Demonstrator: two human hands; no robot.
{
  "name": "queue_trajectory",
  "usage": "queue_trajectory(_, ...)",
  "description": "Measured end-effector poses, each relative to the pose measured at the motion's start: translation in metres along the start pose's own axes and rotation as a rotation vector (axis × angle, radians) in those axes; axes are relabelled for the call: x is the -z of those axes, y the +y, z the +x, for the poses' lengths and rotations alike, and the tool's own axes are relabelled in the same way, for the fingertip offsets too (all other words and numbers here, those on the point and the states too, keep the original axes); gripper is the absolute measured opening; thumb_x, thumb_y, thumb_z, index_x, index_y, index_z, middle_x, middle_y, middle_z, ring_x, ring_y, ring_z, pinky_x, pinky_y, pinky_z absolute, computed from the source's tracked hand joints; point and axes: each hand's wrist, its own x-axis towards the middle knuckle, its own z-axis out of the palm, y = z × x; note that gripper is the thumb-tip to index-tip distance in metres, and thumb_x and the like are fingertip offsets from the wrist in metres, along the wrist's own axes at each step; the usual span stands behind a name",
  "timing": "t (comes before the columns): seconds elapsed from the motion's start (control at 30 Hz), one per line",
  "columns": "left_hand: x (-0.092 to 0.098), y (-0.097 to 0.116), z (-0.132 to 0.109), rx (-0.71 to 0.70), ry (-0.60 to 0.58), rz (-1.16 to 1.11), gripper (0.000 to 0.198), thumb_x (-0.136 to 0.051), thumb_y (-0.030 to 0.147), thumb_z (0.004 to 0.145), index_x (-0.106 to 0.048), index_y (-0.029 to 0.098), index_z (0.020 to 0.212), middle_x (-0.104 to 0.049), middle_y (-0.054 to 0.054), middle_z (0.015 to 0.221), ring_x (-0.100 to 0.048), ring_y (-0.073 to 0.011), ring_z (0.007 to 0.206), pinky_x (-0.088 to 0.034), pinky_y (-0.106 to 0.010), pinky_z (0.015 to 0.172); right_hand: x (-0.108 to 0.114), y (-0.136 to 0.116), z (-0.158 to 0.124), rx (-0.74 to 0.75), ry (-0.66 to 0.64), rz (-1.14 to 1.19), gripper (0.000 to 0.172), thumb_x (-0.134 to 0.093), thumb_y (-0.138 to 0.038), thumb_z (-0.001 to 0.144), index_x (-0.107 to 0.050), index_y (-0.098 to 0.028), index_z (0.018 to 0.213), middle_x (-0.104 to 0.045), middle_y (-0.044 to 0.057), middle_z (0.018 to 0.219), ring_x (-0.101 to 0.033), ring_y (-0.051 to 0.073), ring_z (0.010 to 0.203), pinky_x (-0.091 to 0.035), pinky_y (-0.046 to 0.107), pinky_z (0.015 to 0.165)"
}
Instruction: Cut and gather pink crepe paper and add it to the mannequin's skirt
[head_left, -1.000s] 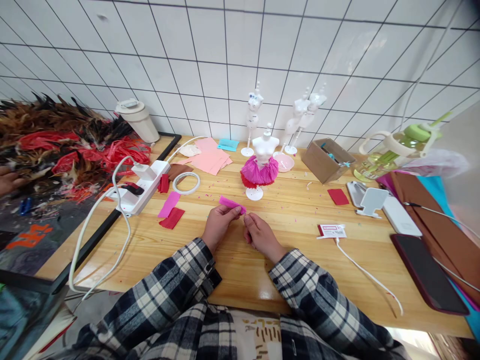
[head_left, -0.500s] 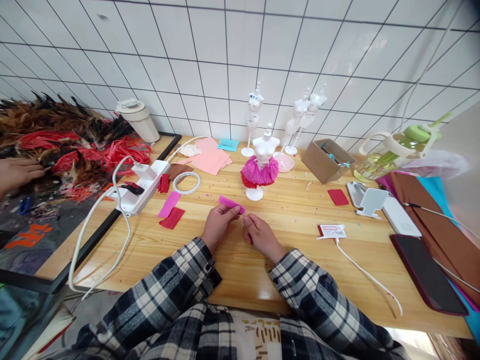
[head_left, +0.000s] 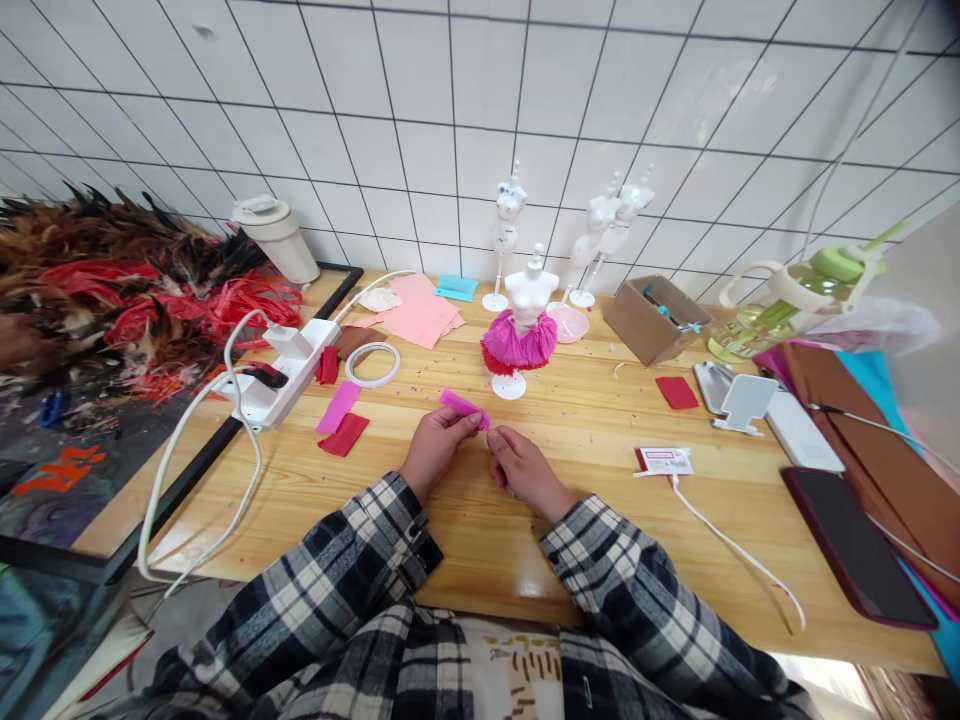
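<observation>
My left hand [head_left: 438, 446] pinches a strip of magenta crepe paper [head_left: 459, 402] between thumb and fingers. Close beside it, my right hand [head_left: 525, 468] has thumb and fingertips closed at the strip's near right end; whatever they grip is too small to make out. Just beyond both hands stands a small white dress-form mannequin [head_left: 531, 290] on a round base. Around it sits a ruffled magenta paper skirt [head_left: 523, 340] with a red layer under it. To the left lie a magenta paper piece [head_left: 337, 407], a red paper piece [head_left: 344, 435] and a white tape roll [head_left: 373, 364].
A white power strip [head_left: 289, 372] with cables lies left, beside another person's hand [head_left: 26, 345] at a feather pile [head_left: 142, 270]. Several more mannequins stand by the tiled wall. At right are a cardboard box [head_left: 655, 322], a bottle [head_left: 795, 300] and a phone [head_left: 855, 545].
My hands stay in nearly the same place, with only slight finger movement at the strip's end. At far left, the other person's hand has shifted left and is blurred.
</observation>
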Motion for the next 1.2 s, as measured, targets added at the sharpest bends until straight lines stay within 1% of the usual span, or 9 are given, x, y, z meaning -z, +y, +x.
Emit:
queue_trajectory(0.37, -0.001, 0.003, -0.0014, 0.023, -0.038, -0.019, 0.025, -0.085, 0.032, 0.058, -0.073, 0.016, 0.071, -0.071, -0.002, 0.074, -0.061, -0.014, 0.071, -0.048, -0.028, 0.074, 0.0009, 0.0029, 0.0021, 0.01, -0.019, 0.003, 0.037, -0.036, -0.056, 0.094, -0.048, -0.022, 0.084, -0.047, -0.008, 0.046, -0.042, 0.011, 0.041, -0.032, 0.024, 0.047)
queue_trajectory(0.63, -0.0015, 0.0047, -0.0023, 0.032, -0.056, -0.037, 0.023, -0.085, 0.031, 0.058, -0.072, 0.016, 0.071, -0.07, -0.002, 0.074, -0.061, -0.0143, 0.072, -0.049, -0.028, 0.074, 0.001, 0.0004, 0.0013, 0.02, -0.039, 0.021, 0.034, -0.038, -0.053, 0.094, -0.047, -0.023, 0.08, -0.046, -0.007, 0.046, -0.04, 0.011, 0.041, -0.032, 0.024, 0.046)
queue_trajectory(0.73, -0.0015, 0.005, -0.0022, 0.036, -0.055, -0.05, 0.023, -0.085, 0.03, 0.058, -0.071, 0.016, 0.071, -0.069, -0.001, 0.073, -0.06, -0.0132, 0.071, -0.048, -0.027, 0.073, 0.001, 0.0009, 0.0011, 0.016, -0.045, 0.016, 0.035, -0.038, -0.052, 0.094, -0.047, -0.022, 0.08, -0.045, -0.008, 0.045, -0.041, 0.011, 0.04, -0.031, 0.024, 0.046)
queue_trajectory(0.97, -0.0014, 0.0048, -0.0014, 0.03, -0.008, -0.087, 0.023, -0.084, 0.028, 0.06, -0.071, 0.017, 0.074, -0.069, 0.0, 0.074, -0.06, -0.0123, 0.072, -0.046, -0.026, 0.073, -0.0009, 0.0074, 0.0022, 0.011, -0.002, -0.016, 0.038, -0.034, -0.055, 0.095, -0.044, -0.023, 0.078, -0.047, -0.007, 0.046, -0.044, 0.011, 0.042, -0.032, 0.024, 0.046)
queue_trajectory(1.2, -0.0026, 0.0023, -0.0026, 0.0, -0.015, -0.028, 0.023, -0.083, 0.03, 0.061, -0.071, 0.015, 0.075, -0.07, -0.002, 0.075, -0.061, -0.0138, 0.073, -0.047, -0.028, 0.074, -0.0025, 0.0013, 0.0006, -0.02, 0.029, 0.008, 0.036, -0.033, -0.055, 0.095, -0.041, -0.024, 0.079, -0.048, -0.008, 0.048, -0.04, 0.01, 0.038, -0.03, 0.023, 0.043)
